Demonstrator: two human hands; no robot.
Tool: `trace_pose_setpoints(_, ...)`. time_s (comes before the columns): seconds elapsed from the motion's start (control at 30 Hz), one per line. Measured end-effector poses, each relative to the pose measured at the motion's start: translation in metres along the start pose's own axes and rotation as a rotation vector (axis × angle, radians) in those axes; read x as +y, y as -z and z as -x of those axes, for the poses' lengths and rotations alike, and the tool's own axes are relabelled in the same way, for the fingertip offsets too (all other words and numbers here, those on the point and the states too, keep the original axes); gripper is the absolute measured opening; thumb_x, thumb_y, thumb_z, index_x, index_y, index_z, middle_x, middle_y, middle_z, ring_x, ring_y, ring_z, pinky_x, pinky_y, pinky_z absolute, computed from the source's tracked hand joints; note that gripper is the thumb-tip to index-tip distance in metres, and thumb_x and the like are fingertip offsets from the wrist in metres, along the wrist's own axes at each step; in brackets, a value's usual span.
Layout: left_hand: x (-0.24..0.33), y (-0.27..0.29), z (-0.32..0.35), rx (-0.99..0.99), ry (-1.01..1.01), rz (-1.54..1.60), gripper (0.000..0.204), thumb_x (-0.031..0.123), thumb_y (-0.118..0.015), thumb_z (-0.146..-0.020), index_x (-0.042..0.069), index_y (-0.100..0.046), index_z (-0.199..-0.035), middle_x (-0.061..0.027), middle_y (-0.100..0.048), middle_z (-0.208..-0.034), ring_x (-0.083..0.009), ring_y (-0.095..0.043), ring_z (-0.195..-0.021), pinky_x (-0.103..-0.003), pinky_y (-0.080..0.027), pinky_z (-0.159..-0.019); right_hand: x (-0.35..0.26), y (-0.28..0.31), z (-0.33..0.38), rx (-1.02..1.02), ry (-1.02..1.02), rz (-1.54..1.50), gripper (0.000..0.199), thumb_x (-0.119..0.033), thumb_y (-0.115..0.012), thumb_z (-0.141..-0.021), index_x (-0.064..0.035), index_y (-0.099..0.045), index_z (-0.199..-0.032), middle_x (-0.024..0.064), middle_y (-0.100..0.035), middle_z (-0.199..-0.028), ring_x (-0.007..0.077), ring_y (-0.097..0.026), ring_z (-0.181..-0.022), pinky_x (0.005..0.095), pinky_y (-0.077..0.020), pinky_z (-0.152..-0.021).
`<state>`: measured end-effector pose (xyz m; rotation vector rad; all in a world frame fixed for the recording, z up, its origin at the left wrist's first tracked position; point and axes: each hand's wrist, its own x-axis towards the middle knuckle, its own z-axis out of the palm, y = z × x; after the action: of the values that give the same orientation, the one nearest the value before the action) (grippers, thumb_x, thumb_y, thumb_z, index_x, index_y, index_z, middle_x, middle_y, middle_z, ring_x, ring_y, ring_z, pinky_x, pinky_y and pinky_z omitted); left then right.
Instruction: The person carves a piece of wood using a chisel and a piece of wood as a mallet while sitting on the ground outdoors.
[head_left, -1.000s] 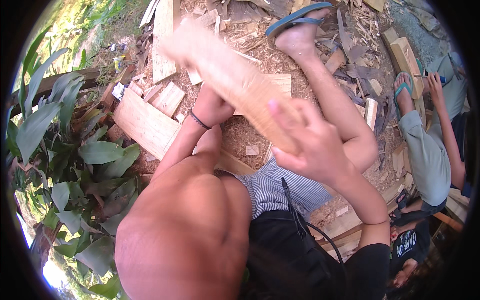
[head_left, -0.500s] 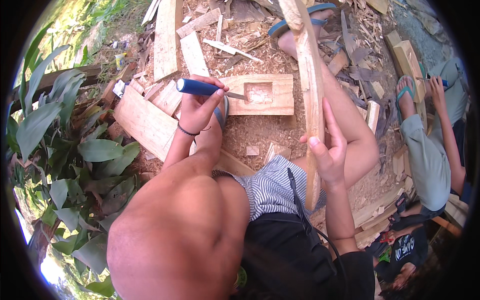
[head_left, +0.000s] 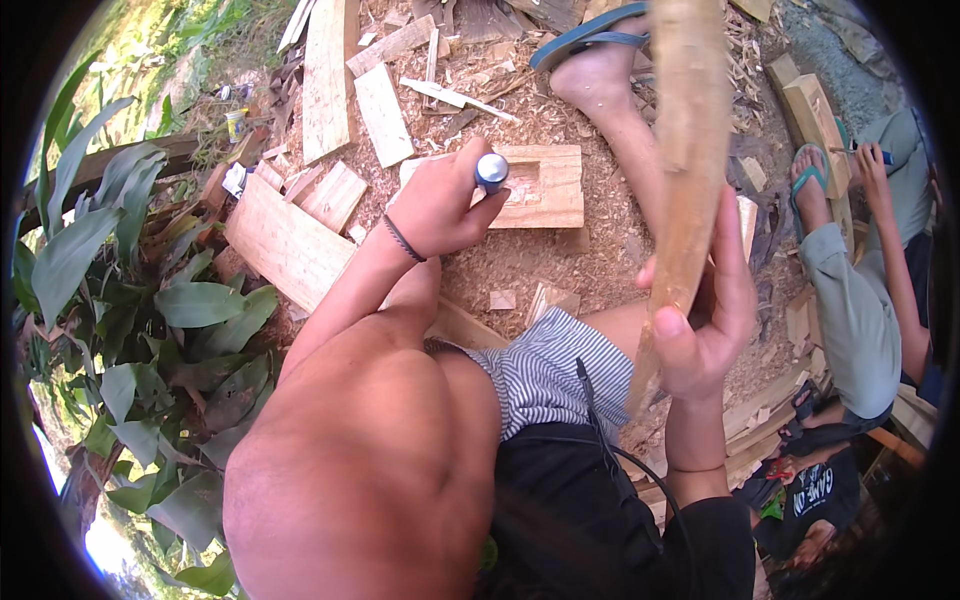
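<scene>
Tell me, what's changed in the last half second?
The left hand moved right, over the hollowed wooden block, swinging the blue-handled tool from leaning left to end-on toward the camera. The right hand shifted right with the long wooden piece. Both holds stayed; the block lies where it was.

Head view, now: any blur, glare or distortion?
Head view: wooden stick in right hand smeared, likely motion, hollowed board crisper; head view: blown-out white patch by the lower-left leaves; head view: black fisheye vignette at the rim.
</scene>
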<state>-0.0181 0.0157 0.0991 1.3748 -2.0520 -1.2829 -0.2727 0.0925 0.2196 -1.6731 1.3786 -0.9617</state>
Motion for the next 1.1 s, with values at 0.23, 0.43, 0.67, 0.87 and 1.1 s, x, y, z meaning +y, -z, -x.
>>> trace_pose_setpoints(0.23, -0.003, -0.009, -0.011, 0.073, -0.172, -0.104, 0.028, 0.014, -0.067, -0.084, 0.004, -0.059, -0.109, -0.0220, -0.068, -0.090, -0.0437, -0.065, -0.086, -0.048, -0.053, -0.076, -0.004, -0.001, 0.001, -0.113, 0.179, 0.307, 0.084, -0.024, -0.076, -0.074, -0.0096, -0.045, -0.150, 0.0221, -0.056, -0.120, 0.0357, -0.067, -0.093, 0.0417, -0.0574, -0.078)
trace_pose_setpoints(0.43, -0.036, -0.013, -0.002, 0.271, -0.199, 0.120, 0.017, 0.011, -0.072, -0.083, 0.000, -0.061, -0.090, -0.0185, -0.068, -0.087, -0.0325, -0.070, -0.089, -0.038, -0.056, -0.076, 0.011, -0.020, 0.000, -0.463, -0.101, 0.328, 0.083, -0.023, -0.071, -0.079, -0.0003, -0.039, -0.152, 0.0217, -0.058, -0.121, 0.0303, -0.062, -0.105, 0.0373, -0.0524, -0.086)
trace_pose_setpoints(0.67, -0.090, -0.016, 0.048, 0.571, 0.352, 1.250, 0.021, -0.005, -0.061, -0.090, 0.001, -0.052, -0.107, -0.0161, -0.066, -0.109, -0.0347, -0.070, -0.105, -0.038, -0.064, -0.080, 0.076, -0.023, 0.026, -0.072, -0.295, -0.128, 0.080, -0.018, -0.069, -0.085, 0.0062, -0.033, -0.152, 0.0280, -0.049, -0.143, 0.0308, -0.049, -0.135, 0.0358, -0.0370, -0.112)
trace_pose_setpoints(0.87, -0.080, 0.002, 0.035, 0.623, 0.252, 1.206, 0.053, 0.001, -0.064, -0.091, 0.005, -0.027, -0.130, -0.0180, -0.064, -0.109, -0.0349, -0.070, -0.103, -0.037, -0.063, -0.079, 0.082, -0.043, 0.052, -0.169, -0.456, -0.124, 0.077, -0.011, -0.069, -0.085, 0.0085, -0.033, -0.150, 0.0272, -0.046, -0.148, 0.0287, -0.044, -0.140, 0.0352, -0.0333, -0.115)
trace_pose_setpoints(1.1, -0.075, -0.001, -0.008, 0.429, 0.035, 1.008, 0.042, -0.004, -0.064, -0.092, 0.013, -0.037, -0.119, -0.0128, -0.063, -0.110, -0.0347, -0.069, -0.107, -0.041, -0.056, -0.090, 0.085, -0.055, 0.069, -0.112, -0.509, -0.063, 0.079, -0.014, -0.073, -0.084, 0.0064, -0.035, -0.150, 0.0269, -0.055, -0.139, 0.0288, -0.056, -0.128, 0.0363, -0.0437, -0.107)
